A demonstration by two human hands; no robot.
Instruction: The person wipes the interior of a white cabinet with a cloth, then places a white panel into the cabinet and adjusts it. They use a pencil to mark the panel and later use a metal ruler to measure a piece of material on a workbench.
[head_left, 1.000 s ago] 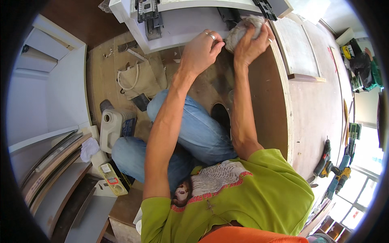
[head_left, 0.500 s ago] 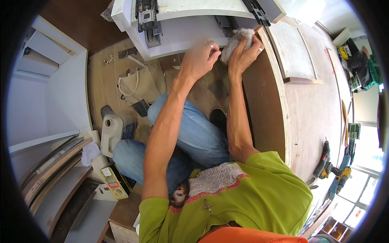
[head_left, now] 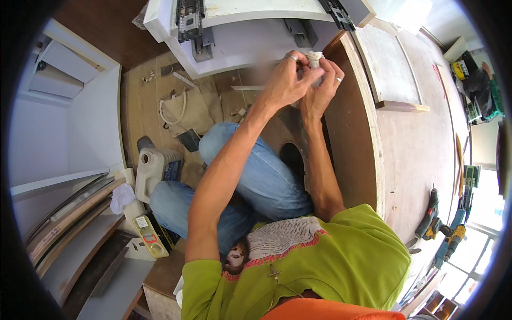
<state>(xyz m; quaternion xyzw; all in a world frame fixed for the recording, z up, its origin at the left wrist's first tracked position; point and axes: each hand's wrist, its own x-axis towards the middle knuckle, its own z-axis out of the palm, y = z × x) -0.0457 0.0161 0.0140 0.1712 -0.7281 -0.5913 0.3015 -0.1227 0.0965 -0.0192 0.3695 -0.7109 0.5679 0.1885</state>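
Leftmost, I have a pale jug [head_left: 150, 178] well out in front of the white cabinet [head_left: 248, 45], then a canvas bag [head_left: 198, 111] on the floor, nearer that cabinet. My left hand [head_left: 290, 81] is before the cabinet's opening, thumb and fingers pinching the whitish cloth [head_left: 314, 58] near the cabinet's right end. The hands hide much of the cloth, so its full shape is hard to judge. My right hand's [head_left: 321, 92] fingers curl round it. Well right of the cabinet sits a drill [head_left: 428, 217].
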